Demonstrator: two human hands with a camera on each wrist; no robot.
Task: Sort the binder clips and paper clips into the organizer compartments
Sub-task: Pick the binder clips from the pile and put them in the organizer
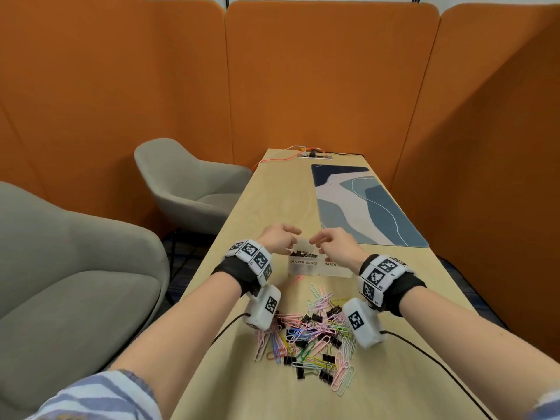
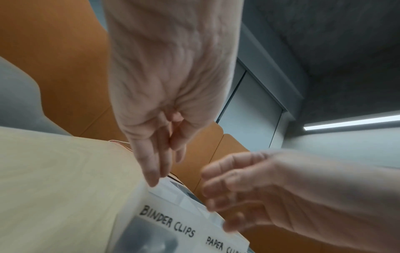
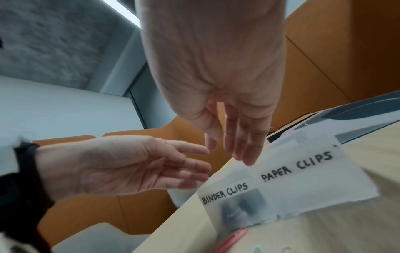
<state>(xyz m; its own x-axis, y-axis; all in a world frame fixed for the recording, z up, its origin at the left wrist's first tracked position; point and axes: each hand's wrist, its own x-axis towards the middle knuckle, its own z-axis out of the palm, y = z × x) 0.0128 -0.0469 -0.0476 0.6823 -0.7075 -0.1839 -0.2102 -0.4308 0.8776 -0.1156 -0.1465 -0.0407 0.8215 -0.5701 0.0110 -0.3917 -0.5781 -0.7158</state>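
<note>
A translucent organizer (image 1: 306,269) stands on the table, its front labelled "BINDER CLIPS" on the left and "PAPER CLIPS" on the right (image 3: 303,178). Black binder clips (image 1: 304,254) lie in its left compartment. My left hand (image 1: 288,236) hovers over that compartment, fingers straight and relaxed (image 2: 154,167), holding nothing. My right hand (image 1: 319,242) hovers close beside it over the divider, also open and empty (image 3: 240,147). A mixed pile of coloured paper clips and black binder clips (image 1: 312,331) lies on the table nearer to me, between my wrists.
A blue patterned desk mat (image 1: 363,204) lies beyond the organizer on the right. Cables and a power strip (image 1: 312,154) sit at the table's far end. Two grey armchairs (image 1: 194,189) stand left of the table. Orange partitions surround it.
</note>
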